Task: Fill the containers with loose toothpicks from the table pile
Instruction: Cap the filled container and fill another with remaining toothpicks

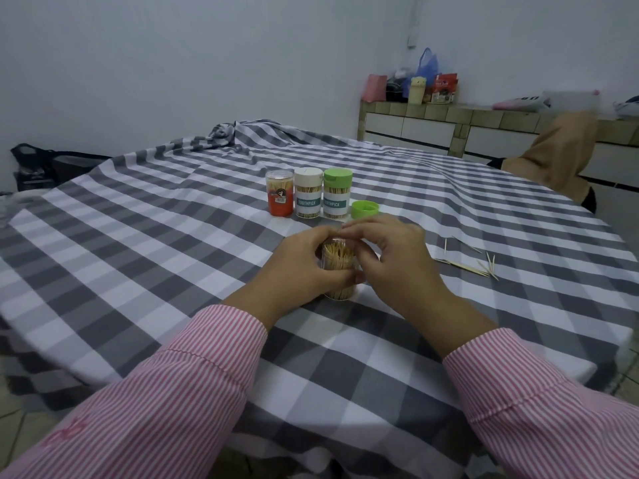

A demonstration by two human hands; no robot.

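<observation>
A clear container (339, 267) packed with toothpicks stands upright on the checked tablecloth (173, 236), its top uncovered. My left hand (301, 267) grips its side, thumb across the front. My right hand (387, 250) curls around the right side, fingertips over the rim. A loose green lid (365, 209) lies just behind. Three capped containers stand in a row further back: red-labelled (280, 198), white-lidded (307, 193), green-lidded (337, 193). A few loose toothpicks (473, 262) lie to the right.
A bunched fold of cloth (224, 131) sits at the table's far edge. A tiled counter with bags and packets (425, 84) runs along the back right. A tan garment (560, 150) hangs by the table's right side. A dark bag (45, 164) sits at far left.
</observation>
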